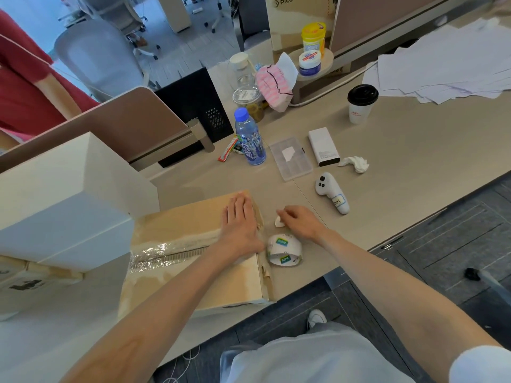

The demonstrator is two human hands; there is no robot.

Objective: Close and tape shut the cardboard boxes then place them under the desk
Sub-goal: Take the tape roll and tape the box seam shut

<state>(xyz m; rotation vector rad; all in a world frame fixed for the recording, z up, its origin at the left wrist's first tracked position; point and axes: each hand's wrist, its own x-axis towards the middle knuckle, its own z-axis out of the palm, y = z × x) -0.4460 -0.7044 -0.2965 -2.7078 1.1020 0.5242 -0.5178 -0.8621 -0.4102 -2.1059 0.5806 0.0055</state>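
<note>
Cardboard, tan and worn, makes up the box that lies flat on the near edge of the desk, its top flaps folded down. A strip of shiny clear tape runs along the left part of the middle seam. The left hand rests palm down on the box top by its right edge, fingers straight and close together, holding nothing. Just beside the box's right wall, on the desk, a roll of clear tape with green labels lies tilted. The right hand is above the roll, knuckles up and fingers curled down, with the tips at a small crumpled white scrap; whether they pinch it cannot be made out. Against the box's left side stands a tall white box.

Farther out on the desk lie a white controller with a label, a clear plastic case, a white power bank and a crumpled tissue. A blue water bottle stands upright behind the case, with a pink tissue pack beyond it. A white paper cup with a black lid stands to the right, near a loose spread of paper sheets
</note>
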